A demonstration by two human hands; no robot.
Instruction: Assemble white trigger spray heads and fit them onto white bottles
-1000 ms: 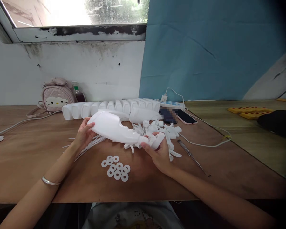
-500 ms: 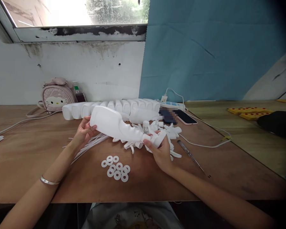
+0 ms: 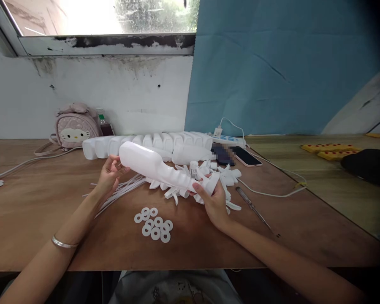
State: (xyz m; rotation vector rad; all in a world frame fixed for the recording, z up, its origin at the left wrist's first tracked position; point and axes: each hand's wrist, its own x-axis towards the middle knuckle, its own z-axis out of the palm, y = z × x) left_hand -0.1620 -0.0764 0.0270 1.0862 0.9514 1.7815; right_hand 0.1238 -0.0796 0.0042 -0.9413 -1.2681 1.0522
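A white plastic bottle [image 3: 145, 162] is held tilted above the table, its base up to the left and its ribbed neck down to the right. My left hand [image 3: 111, 175] has its fingers and thumb bent around the base end. My right hand [image 3: 215, 204] is closed around a white spray head [image 3: 210, 184] at the bottle's neck; whether the two are screwed together cannot be made out. Behind and below the hands lies a heap of white spray heads [image 3: 231, 175]. White ring washers [image 3: 156, 233] lie in front, and thin white tubes [image 3: 122, 192] pass under my left hand.
A row of white bottles [image 3: 167, 141] lies along the back. To the right are a phone [image 3: 246, 156], a power strip [image 3: 229, 139], a screwdriver [image 3: 253, 206] and a white cable [image 3: 272, 194]. A pink bag [image 3: 76, 128] stands back left.
The bottle has turned about its long axis, showing a narrower side. My left fingers have shifted at its base; my right hand keeps its place at the spray head.
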